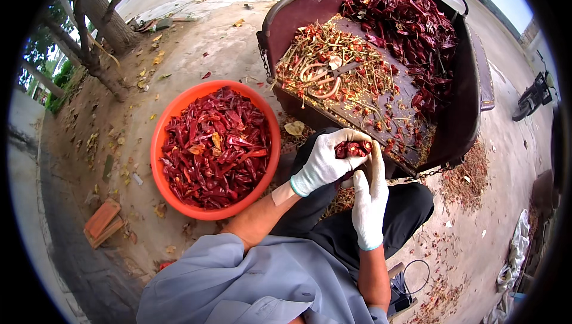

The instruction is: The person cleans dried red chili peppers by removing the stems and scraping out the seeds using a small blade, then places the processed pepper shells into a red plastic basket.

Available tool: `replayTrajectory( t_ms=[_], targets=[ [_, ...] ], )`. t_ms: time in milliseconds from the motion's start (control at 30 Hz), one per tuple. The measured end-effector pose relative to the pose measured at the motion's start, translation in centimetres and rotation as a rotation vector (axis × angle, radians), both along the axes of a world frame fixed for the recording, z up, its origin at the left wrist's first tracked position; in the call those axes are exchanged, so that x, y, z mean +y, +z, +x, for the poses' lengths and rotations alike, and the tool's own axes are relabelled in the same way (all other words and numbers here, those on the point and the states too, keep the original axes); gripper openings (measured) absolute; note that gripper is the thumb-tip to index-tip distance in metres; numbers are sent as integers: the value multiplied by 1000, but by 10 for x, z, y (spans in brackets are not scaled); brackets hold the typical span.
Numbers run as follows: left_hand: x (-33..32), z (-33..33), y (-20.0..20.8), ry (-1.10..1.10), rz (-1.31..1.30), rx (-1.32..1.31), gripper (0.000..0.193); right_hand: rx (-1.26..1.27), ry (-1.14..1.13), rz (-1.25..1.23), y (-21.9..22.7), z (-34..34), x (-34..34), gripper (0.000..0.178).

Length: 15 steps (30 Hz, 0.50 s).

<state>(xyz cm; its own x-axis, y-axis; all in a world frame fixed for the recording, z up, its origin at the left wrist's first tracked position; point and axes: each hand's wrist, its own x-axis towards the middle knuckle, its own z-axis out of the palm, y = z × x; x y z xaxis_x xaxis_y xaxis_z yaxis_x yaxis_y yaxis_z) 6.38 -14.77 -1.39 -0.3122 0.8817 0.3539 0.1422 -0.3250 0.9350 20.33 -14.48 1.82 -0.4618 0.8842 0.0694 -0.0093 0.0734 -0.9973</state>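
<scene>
Both my hands wear white knit gloves and meet above my lap, near the front edge of the cart bed. My left hand (pixel 326 160) is closed around a bunch of dried red chilies (pixel 351 149), whose ends show between the fingers. My right hand (pixel 370 199) has its fingers curled against the right side of that bunch; just what its fingertips pinch is partly hidden. To the left stands an orange-red basin (pixel 157 151) heaped with dried chilies (pixel 217 139). In the cart bed (pixel 369 32) ahead lie a scissors-like tool with looped tan handles (pixel 322 80) and a pile of stems (pixel 351 56).
A large heap of dried chilies (pixel 411 26) fills the cart's far right. Chains (pixel 438 171) hang at its corners. Bricks (pixel 102 221) lie at left by a tree (pixel 104 14). Stem litter (pixel 468 175) covers ground at right, near a pale sack (pixel 513 252).
</scene>
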Motion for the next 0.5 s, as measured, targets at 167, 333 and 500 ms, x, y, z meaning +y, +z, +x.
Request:
replayTrajectory(
  t_ms=[167,333,500],
  targets=[
    [-1,-1,-2,-63,-82,-224,25,-69,-150,137,-24,-4,6,53],
    [-7,-7,-3,-68,-140,-331,25,-125,-150,36,-15,-4,7,40],
    [-12,-10,0,-75,-113,-86,25,-165,-245,342,-6,-6,18,22]
  ],
)
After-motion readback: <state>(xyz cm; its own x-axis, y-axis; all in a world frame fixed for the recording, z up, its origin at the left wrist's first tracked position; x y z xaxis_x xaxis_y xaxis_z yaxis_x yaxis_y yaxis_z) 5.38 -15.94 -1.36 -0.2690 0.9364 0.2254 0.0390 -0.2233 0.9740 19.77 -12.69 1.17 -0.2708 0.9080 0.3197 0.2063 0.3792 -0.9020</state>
